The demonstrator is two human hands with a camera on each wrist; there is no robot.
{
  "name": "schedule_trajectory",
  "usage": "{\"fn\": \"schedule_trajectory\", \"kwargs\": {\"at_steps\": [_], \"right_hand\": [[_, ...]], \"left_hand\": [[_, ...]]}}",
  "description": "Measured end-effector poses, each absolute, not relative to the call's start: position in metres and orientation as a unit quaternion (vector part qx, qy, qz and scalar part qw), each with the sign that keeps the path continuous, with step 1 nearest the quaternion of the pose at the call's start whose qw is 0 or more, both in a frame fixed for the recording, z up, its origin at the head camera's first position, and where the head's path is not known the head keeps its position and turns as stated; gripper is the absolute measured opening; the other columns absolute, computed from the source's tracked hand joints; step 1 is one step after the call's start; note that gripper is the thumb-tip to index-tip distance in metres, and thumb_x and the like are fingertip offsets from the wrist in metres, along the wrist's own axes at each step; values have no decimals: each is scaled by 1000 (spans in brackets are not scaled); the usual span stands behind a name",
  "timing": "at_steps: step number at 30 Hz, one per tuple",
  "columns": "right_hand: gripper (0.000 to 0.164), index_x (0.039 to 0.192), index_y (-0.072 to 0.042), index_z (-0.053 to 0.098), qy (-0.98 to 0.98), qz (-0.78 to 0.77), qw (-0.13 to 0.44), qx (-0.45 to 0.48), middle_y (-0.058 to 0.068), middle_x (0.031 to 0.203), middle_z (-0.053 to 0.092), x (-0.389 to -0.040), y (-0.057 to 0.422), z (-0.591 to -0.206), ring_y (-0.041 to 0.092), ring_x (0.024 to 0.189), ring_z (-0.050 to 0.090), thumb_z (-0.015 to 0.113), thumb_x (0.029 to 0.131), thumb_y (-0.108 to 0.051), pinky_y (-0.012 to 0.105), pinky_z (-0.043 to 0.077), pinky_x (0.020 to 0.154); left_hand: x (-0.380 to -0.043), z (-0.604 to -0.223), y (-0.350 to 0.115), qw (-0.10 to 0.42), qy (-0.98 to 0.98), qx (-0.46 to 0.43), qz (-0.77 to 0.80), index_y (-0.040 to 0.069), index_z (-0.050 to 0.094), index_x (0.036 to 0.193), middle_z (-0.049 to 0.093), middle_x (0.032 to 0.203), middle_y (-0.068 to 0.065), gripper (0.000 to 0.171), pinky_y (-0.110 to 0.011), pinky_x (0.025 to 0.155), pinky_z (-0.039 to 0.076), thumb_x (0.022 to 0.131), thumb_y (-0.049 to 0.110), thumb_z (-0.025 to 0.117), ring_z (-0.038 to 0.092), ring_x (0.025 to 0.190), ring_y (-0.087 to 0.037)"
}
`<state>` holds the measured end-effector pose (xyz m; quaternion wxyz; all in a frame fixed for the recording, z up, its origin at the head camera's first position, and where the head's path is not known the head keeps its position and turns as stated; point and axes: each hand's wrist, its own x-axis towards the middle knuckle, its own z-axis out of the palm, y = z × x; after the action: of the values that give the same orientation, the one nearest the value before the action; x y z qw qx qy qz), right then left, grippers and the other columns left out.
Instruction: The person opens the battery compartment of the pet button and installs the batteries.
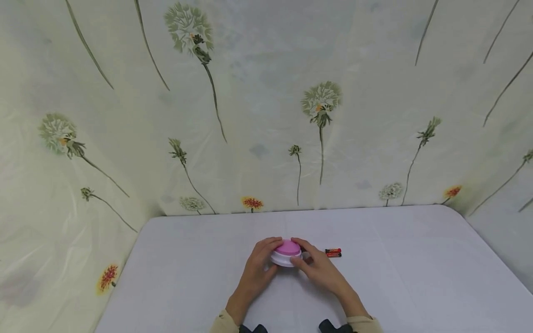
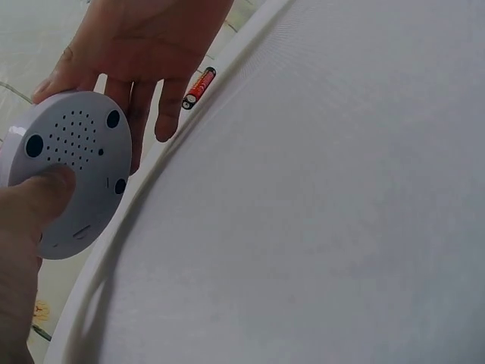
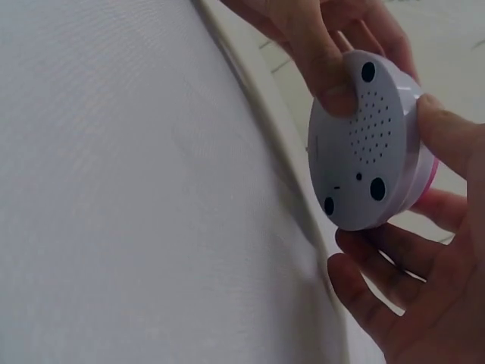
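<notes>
A round push-button buzzer (image 1: 289, 248), white with a pink domed top, is held above the table between both hands. My left hand (image 1: 260, 263) grips its left side, fingers over the top edge and thumb (image 3: 337, 100) against the white underside. On the opposite side, my right hand (image 1: 321, 269) holds the rim between thumb and fingers. Both wrist views show the underside (image 2: 87, 201), with its cluster of small speaker holes, dark round feet and a small slot near the edge. Two red and black batteries (image 1: 333, 253) lie side by side just beyond the right hand.
A white cloth covers the table (image 1: 187, 277), whose far edge meets a hanging curtain (image 1: 258, 115) printed with dandelions. Dark wrist straps (image 1: 333, 326) and beige sleeves (image 1: 225, 322) show at the bottom of the head view.
</notes>
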<state>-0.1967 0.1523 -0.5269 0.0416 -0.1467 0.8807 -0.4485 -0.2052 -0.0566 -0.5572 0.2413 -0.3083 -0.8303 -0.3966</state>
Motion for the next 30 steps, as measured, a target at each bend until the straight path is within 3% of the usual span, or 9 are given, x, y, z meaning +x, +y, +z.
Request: {"fn": "schedule_trajectory", "kwargs": {"at_steps": [4, 8, 12, 18, 25, 30], "right_hand": [[55, 141, -26, 44, 873, -460, 33, -159, -5, 131, 57, -197, 155, -526, 12, 112, 55, 57, 91, -45, 26, 50, 88], [47, 141, -20, 44, 853, -485, -5, -190, -2, 131, 57, -199, 159, -528, 17, 120, 53, 52, 97, -33, 31, 50, 92], [42, 141, -23, 42, 838, -498, -33, -219, -1, 135, 55, -202, 164, -528, 16, 123, 51, 48, 99, -26, 31, 48, 95], [48, 142, -28, 39, 825, -506, -30, -249, 2, 138, 53, -202, 167, -525, 16, 125, 49, 54, 96, -23, 27, 48, 96], [54, 140, -32, 42, 824, -510, -3, -245, -7, 138, 53, -200, 165, -527, 11, 126, 49, 64, 90, -32, 28, 50, 95], [53, 139, -21, 46, 825, -502, -24, -259, -6, 135, 54, -201, 164, -530, 11, 122, 52, 64, 90, -27, 29, 52, 92]], "left_hand": [[-202, -554, -56, 234, -831, -295, -410, 19, 54, 130, 54, 133, 7, 70, -24, 107, 40, 70, -6, 76, 48, 125, -12], [-201, -554, -56, 218, -829, -280, -433, 20, 53, 131, 55, 132, 9, 66, -26, 105, 43, 73, -3, 77, 49, 124, -11], [-203, -557, -55, 207, -826, -263, -454, 21, 52, 132, 55, 130, 10, 63, -25, 97, 49, 77, 4, 76, 51, 119, -10], [-205, -559, -56, 195, -815, -241, -489, 18, 54, 132, 56, 127, 10, 56, -24, 89, 52, 80, 18, 75, 54, 113, -9], [-204, -558, -55, 175, -802, -229, -523, 16, 53, 132, 58, 125, 8, 56, -25, 87, 54, 79, 16, 75, 56, 113, -11], [-202, -558, -55, 172, -797, -232, -530, 14, 53, 132, 59, 124, 6, 55, -27, 85, 55, 80, 17, 73, 57, 113, -12]]}}
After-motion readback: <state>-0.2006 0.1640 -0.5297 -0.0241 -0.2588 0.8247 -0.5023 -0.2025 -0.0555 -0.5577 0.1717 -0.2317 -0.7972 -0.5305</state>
